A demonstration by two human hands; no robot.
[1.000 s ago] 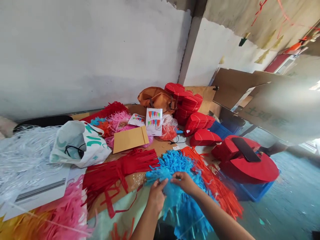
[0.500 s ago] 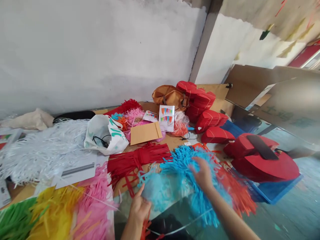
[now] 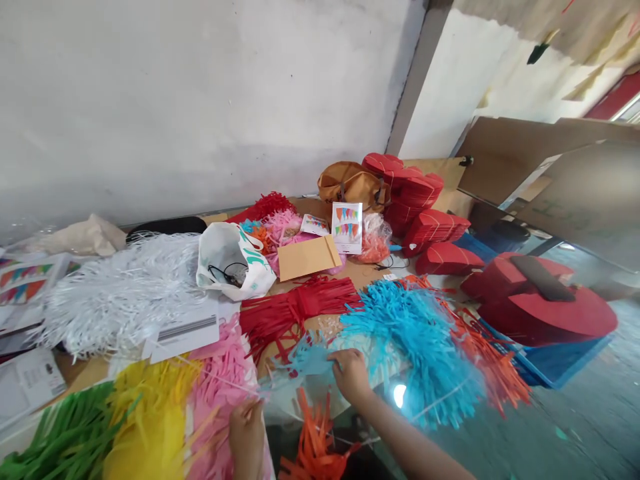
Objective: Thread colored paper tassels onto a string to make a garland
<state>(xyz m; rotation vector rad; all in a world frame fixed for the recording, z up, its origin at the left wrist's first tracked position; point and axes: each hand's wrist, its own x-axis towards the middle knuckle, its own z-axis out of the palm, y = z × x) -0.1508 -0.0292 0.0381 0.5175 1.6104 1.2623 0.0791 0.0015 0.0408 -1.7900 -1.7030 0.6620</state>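
My right hand (image 3: 351, 375) is closed, its fingertips pinching one end of a light blue fringed strip (image 3: 311, 360). That strip stretches leftward, blurred by motion, towards my left hand (image 3: 247, 427). My left hand is closed too, fingertips pressed together on a thin white string (image 3: 220, 378) that crosses the pink fringe (image 3: 220, 400). Below and between my hands hangs an orange tassel (image 3: 316, 440). Beyond my right hand lies a big pile of blue fringe (image 3: 415, 340), with red-orange fringe (image 3: 500, 373) beside it.
Dark red fringe (image 3: 300, 303), a white plastic bag (image 3: 233, 263) and a brown envelope (image 3: 309, 258) lie further back. Yellow (image 3: 150, 413), green (image 3: 60, 433) and white fringe (image 3: 125, 293) spread leftward. Red stacked bundles (image 3: 435, 230) and a blue crate (image 3: 565, 363) stand right.
My right hand has left the blue pile, moved left and taken the light blue strip. My left hand has moved left and down and closed its fingers. The view has shifted slightly left.
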